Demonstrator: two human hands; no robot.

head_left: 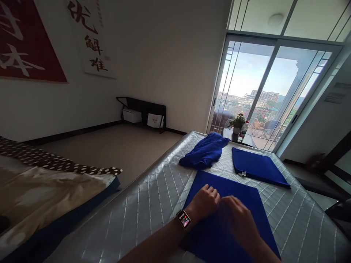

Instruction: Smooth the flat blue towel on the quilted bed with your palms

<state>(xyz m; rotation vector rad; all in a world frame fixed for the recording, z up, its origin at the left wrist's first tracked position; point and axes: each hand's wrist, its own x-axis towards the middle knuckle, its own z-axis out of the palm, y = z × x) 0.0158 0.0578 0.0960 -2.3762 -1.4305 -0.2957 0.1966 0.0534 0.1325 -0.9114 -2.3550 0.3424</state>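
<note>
A flat, roughly rectangular blue fabric piece [214,241] lies on a silver quilted mattress [142,204]. Over its middle, my left hand [207,201], with a smartwatch [183,218] at the wrist, has its fingers curled in. My right hand [237,215] is close beside it, fingers bent downward and slightly blurred; what either hand's fingertips grip, if anything, is hidden. Just beyond lies a crumpled blue cloth [205,150]. To the right rests a second flat blue piece [259,166], with a small white tag [244,174] on its near edge.
Past the mattress's far end stands a small dark table [233,136] with a potted plant [238,122] and a bottle [243,131], before a sliding glass door [263,84]. Patterned bedding [55,193] is at left. A low black shelf [142,106] sits against the wall.
</note>
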